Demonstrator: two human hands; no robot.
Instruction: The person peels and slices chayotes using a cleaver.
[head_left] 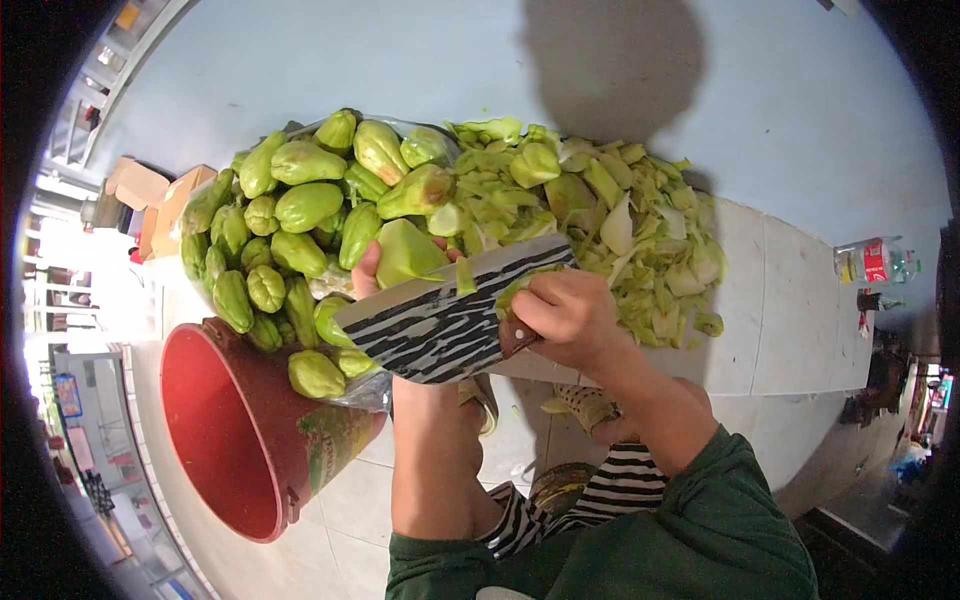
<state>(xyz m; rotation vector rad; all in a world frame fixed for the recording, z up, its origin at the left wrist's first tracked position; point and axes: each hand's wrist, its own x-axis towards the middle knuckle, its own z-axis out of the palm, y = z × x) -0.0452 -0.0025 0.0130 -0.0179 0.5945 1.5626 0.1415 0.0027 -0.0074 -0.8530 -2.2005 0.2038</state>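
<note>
My right hand (574, 318) is closed round the wooden handle of a broad cleaver (425, 320). Dark and light stripes show across its wide blade. Behind the blade, my left hand (367, 272) grips a pale green, partly peeled chayote (408, 252); most of that hand is hidden. A strip of peel (465, 277) clings near the blade's upper edge. Beyond my hands on the left lies a heap of unpeeled chayotes (308, 207), partly on clear plastic. To its right spreads a pile of peelings and cut pieces (640, 230).
A red bucket (270, 430) stands left of my forearm, its mouth facing up and left. Cardboard boxes (170, 205) sit beyond the heap. A plastic bottle (875, 262) with a red label is at the far right. A pale blue wall (400, 60) rises behind the piles.
</note>
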